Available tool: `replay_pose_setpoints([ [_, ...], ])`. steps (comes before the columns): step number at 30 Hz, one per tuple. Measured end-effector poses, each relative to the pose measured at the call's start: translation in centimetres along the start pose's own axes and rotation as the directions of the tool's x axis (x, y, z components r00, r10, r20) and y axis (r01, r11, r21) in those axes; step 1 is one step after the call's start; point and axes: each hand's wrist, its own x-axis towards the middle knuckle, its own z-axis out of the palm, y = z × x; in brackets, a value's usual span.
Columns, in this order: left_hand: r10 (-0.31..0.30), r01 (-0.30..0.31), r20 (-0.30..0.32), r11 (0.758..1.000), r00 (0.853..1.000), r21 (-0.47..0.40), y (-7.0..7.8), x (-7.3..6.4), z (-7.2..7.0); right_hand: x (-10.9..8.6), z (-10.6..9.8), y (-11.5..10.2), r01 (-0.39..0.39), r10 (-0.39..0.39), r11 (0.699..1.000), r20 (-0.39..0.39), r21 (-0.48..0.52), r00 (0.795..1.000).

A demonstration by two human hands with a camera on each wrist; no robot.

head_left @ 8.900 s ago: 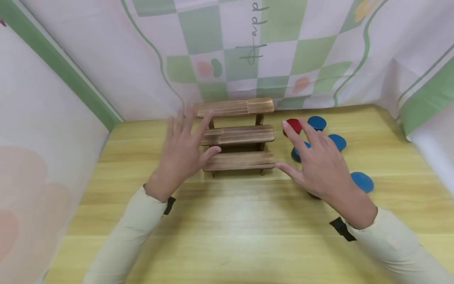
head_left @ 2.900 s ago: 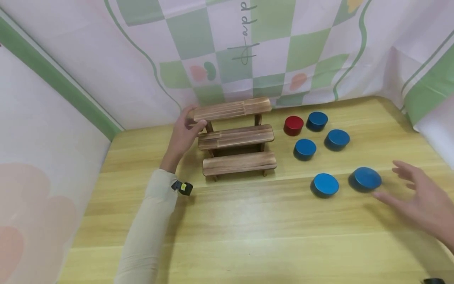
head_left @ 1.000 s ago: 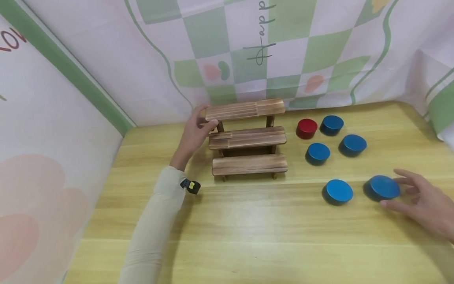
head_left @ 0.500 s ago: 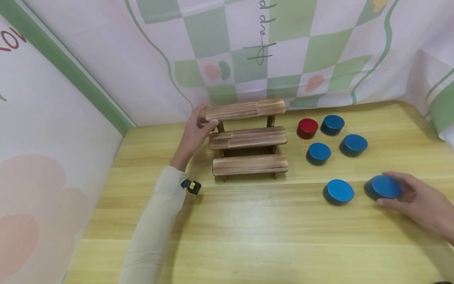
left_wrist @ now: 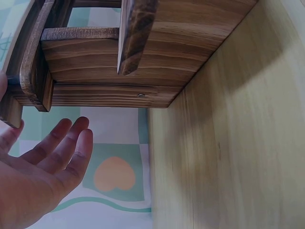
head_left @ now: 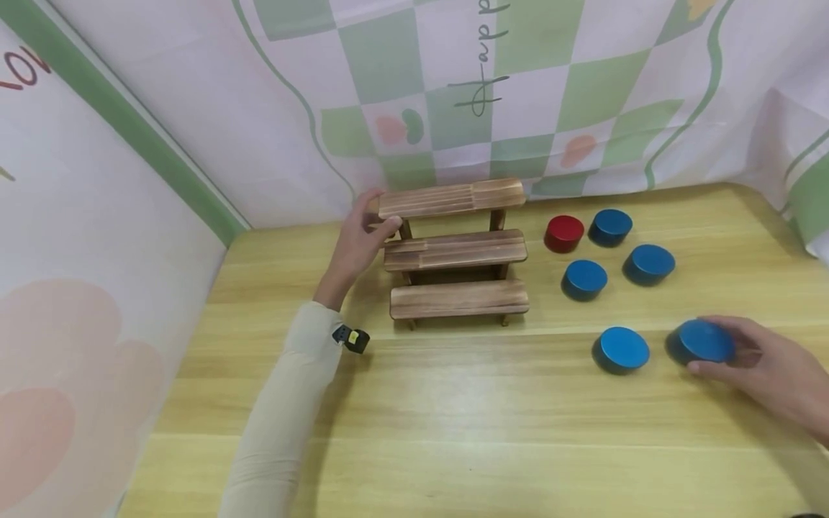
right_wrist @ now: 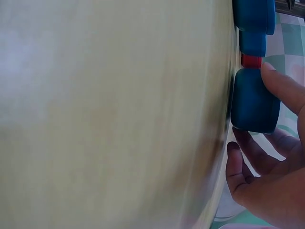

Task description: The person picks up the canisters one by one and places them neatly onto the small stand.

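A three-tier wooden stepped stand (head_left: 456, 250) stands on the table against the cloth backdrop. My left hand (head_left: 358, 241) pinches the left end of its top tier; in the left wrist view the thumb and index finger grip the plank end while the other fingers lie off it. At the right, my right hand (head_left: 771, 370) holds a short blue cylinder (head_left: 701, 342) by its side, thumb in front and fingers behind. The right wrist view shows this cylinder (right_wrist: 255, 100) resting on the table. Another blue cylinder (head_left: 620, 350) sits just left of it.
Behind them stand a red cylinder (head_left: 564, 234) and further blue cylinders: one at the back (head_left: 610, 227), one to the right (head_left: 649, 265) and one nearer the stand (head_left: 584, 280). The patterned cloth (head_left: 460, 108) rises along the table's back edge.
My right hand has come in from the right and its fingers have closed on the rightmost blue cylinder. The left hand, first spread over the stand, now grips its top tier.
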Motion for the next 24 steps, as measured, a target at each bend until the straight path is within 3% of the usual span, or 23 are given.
replay_pose_setpoints([
  [24,-0.002,0.002,-0.004,1.0,1.0,-0.021,0.2,-0.1,0.1,-1.1,-0.3,-0.8,-0.068,0.072,0.991,-0.028,0.118,0.997],
])
